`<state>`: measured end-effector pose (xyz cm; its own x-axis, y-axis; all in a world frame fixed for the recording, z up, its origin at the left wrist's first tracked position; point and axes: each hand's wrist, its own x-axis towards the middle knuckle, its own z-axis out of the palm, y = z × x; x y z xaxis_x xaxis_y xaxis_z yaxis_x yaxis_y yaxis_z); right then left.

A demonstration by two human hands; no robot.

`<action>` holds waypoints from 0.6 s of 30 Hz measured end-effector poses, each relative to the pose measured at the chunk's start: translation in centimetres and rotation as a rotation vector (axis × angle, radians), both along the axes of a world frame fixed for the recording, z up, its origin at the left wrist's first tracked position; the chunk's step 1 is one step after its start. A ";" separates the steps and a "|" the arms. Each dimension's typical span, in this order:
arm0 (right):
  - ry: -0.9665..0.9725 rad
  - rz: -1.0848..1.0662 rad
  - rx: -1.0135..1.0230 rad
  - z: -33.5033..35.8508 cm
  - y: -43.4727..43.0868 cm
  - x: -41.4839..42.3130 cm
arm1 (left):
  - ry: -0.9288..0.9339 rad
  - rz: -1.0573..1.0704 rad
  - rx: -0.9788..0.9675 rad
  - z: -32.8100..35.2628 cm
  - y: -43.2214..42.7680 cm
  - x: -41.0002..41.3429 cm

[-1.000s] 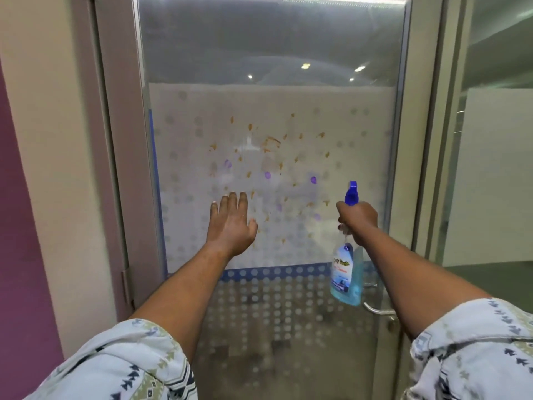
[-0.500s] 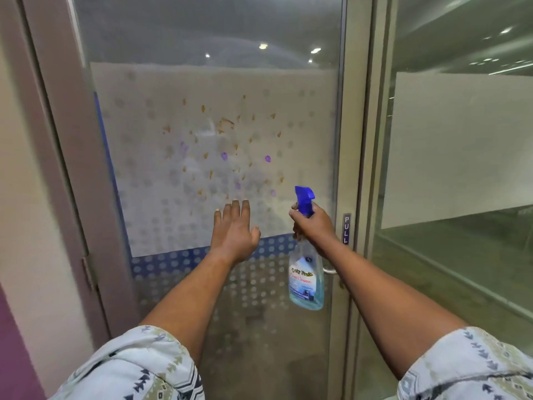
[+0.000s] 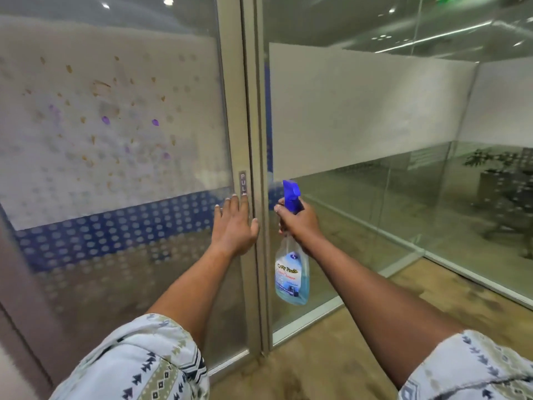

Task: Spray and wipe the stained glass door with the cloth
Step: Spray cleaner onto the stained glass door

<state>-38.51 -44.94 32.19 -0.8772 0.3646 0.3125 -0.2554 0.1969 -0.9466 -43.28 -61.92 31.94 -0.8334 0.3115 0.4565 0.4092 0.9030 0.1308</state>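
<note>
We have our left hand (image 3: 235,223) flat and spread against the right edge of the glass door (image 3: 115,140), fingertips just under the small "PULL" plate (image 3: 242,183) on the door frame (image 3: 236,111); it holds nothing, and it looks placed there to steady the door or push it. Our right hand (image 3: 300,220) is closed around the neck of the spray bottle (image 3: 292,272), with one finger up by the blue trigger head (image 3: 291,194) and the clear body hanging below the fist, so the nozzle can be swung toward the pane with little effort. The bottle sits at about three o'clock from the left hand, just beside it and in front of the neighbouring fixed glass panel (image 3: 375,125), not yet aimed at the dirt. The stains (image 3: 106,120), orange flecks and a few purple blobs, lie on the frosted band of the door toward ten o'clock from the left hand, well apart from the nozzle. No cloth is in view. We judge that spraying is the step in hand and wiping has not begun; the next move calls for turning the nozzle left toward the stained patch.
</note>
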 end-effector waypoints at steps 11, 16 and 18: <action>-0.048 -0.359 -0.036 -4.0 20.9 16.7 | -0.093 -0.377 -0.102 -5.5 25.1 11.7; -0.062 -0.568 -0.028 -6.7 28.9 22.6 | -0.141 -0.628 -0.136 -8.0 36.1 17.1; -0.059 -0.658 -0.044 -7.6 31.8 24.8 | -0.154 -0.718 -0.145 -9.1 40.0 19.2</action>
<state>-13.76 -13.11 24.56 -0.4818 0.8417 0.2437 -0.0425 0.2554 -0.9659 -24.10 -21.87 22.81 -0.4536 0.8511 0.2643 0.8912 0.4332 0.1344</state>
